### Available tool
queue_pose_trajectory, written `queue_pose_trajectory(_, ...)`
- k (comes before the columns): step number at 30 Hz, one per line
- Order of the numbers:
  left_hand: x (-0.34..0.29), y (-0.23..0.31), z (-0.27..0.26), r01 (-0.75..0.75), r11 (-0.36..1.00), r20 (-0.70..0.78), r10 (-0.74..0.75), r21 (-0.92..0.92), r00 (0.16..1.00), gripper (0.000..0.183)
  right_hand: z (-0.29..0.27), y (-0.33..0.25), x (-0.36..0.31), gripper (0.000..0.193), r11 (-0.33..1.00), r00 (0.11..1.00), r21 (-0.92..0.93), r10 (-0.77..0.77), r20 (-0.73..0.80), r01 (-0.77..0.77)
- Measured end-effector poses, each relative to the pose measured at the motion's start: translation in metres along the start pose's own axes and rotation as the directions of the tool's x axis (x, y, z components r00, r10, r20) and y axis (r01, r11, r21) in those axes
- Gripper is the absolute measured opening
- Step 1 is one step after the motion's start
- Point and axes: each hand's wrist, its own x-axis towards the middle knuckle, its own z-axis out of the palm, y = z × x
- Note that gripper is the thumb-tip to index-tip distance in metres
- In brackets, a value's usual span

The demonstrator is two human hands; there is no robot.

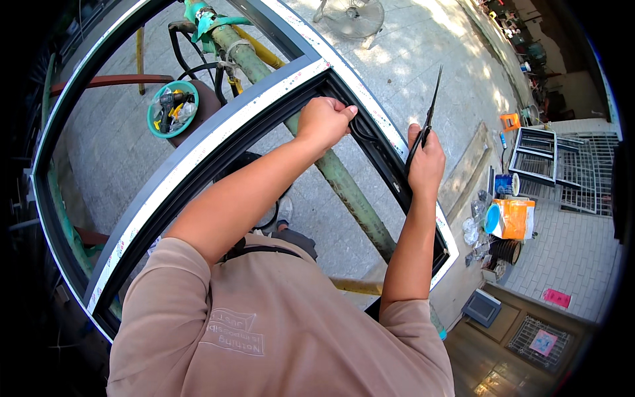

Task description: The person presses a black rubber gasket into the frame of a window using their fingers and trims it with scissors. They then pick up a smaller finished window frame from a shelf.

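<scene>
A large grey window frame (pixel 169 162) with white printed film along its faces lies across in front of me. At the inner corner of its right-hand opening, my left hand (pixel 324 124) pinches a thin black rubber strip (pixel 365 132), which loops loosely along the inner groove. My right hand (pixel 425 165) is wrapped around a pair of long dark scissors (pixel 433 99), blades pointing up and away. That hand rests on or just over the frame's right side; contact is hard to tell. Its finger loops are mostly hidden by the hand.
Green round pipes (pixel 357 198) run beneath the frame. Beyond its left bar stands a teal basket (pixel 173 109) holding a drill and bags. A floor fan (pixel 354 16) is at the far side. To the right are an orange-and-white box (pixel 514 218), a paint can (pixel 507 184) and small frames (pixel 536 155).
</scene>
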Motion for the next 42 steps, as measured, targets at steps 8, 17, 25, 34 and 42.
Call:
queue_pose_trajectory(8, -0.018, -0.015, 0.003, -0.100, 0.989, 0.077, 0.108, -0.105, 0.991, 0.031, -0.002, -0.004, 0.000, 0.062, 0.999, 0.999, 0.024, 0.037, 0.020, -0.038)
queue_pose_trajectory(17, -0.002, -0.014, 0.023, -0.062, 0.992, -0.101, 0.073, 0.108, 0.992, 0.042, 0.001, 0.003, 0.002, 0.062, 0.999, 0.999, -0.015, 0.032, 0.031, -0.031)
queue_pose_trajectory(25, -0.026, -0.006, 0.004, 0.015, 0.970, 0.103, 0.010, -0.243, 0.995, 0.038, -0.004, -0.005, 0.001, 0.061, 0.999, 0.998, 0.013, 0.052, 0.027, -0.053)
queue_pose_trajectory(34, -0.021, -0.007, 0.023, 0.022, 0.981, 0.021, -0.018, -0.195, 1.000, 0.028, -0.004, -0.003, 0.000, 0.063, 0.998, 0.997, 0.013, 0.066, 0.045, -0.067)
queue_pose_trajectory(42, -0.022, 0.006, 0.030, 0.071, 0.964, -0.013, -0.077, -0.258, 0.997, 0.023, -0.002, 0.000, 0.000, 0.064, 0.999, 0.999, 0.005, 0.041, 0.019, -0.041)
